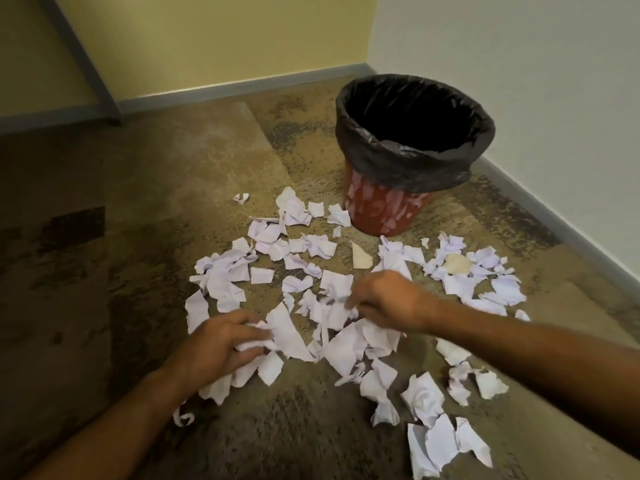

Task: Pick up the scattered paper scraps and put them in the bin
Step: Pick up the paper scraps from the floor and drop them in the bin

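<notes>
With the left hand (221, 344) clutching paper scraps (287, 336) and the right hand (388, 301) pinching others mid-floor (138, 209), better rake both inward into 1 bundle before lifting to the bin (412, 181) near the corner.

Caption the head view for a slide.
Both hands, left hand and right hand, gather paper scraps off the carpet before the black-lined bin.
</notes>
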`<state>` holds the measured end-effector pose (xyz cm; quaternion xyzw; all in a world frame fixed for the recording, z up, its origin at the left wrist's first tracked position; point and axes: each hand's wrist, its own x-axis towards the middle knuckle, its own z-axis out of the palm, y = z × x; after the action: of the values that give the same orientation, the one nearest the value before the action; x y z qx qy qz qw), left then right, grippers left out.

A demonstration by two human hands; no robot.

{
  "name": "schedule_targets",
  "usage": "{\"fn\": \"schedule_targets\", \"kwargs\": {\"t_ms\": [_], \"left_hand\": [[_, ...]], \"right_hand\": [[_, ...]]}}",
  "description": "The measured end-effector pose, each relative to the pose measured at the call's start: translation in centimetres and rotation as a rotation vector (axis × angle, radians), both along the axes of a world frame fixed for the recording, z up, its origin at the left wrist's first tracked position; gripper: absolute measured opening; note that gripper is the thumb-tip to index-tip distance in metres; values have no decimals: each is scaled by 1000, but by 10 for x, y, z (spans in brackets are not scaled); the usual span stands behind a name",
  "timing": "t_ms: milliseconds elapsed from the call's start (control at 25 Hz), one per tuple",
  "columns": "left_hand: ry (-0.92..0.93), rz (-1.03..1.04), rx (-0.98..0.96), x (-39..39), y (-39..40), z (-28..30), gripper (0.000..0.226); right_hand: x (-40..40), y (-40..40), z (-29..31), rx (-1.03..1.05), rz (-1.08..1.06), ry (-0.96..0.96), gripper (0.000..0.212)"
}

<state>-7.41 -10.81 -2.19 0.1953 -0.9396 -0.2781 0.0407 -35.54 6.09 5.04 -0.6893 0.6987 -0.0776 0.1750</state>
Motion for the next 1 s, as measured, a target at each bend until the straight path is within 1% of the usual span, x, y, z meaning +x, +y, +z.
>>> {"fn": "schedule_targets", "kwargs": {"t_ms": [200, 320, 400, 480, 600, 680, 760, 800, 880, 1000], "left_hand": [[193, 61, -17, -59, -20, 74, 40], [310, 135, 15, -108, -24, 121, 38], [390, 180, 36, -148, -27, 147, 36], [487, 230, 101, -195, -32, 169, 34], [581, 325, 211, -262, -37, 197, 35], [573, 367, 229, -304, -40, 207, 35], [536, 408, 255, -336, -43, 209, 35], [501, 429, 261, -348, -44, 207, 36], [380, 447, 211, -366, -43, 198, 42], [241, 380, 185, -375, -40, 185, 46]], "right_hand": [[-41, -3, 94, -229, -259, 86, 18], [-72, -5, 135, -381, -384, 119, 17], [-101, -13, 153, -453, -502, 140, 17], [-136, -21, 166, -509, -639, 148, 17], [-184, -37, 175, -559, -787, 71, 15], [-210, -51, 172, -543, -840, 45, 16], [-226, -67, 161, -502, -856, 61, 18], [-232, -75, 154, -472, -861, 63, 20], [-243, -85, 137, -382, -858, 59, 27], [-244, -92, 117, -235, -765, 53, 38]]}}
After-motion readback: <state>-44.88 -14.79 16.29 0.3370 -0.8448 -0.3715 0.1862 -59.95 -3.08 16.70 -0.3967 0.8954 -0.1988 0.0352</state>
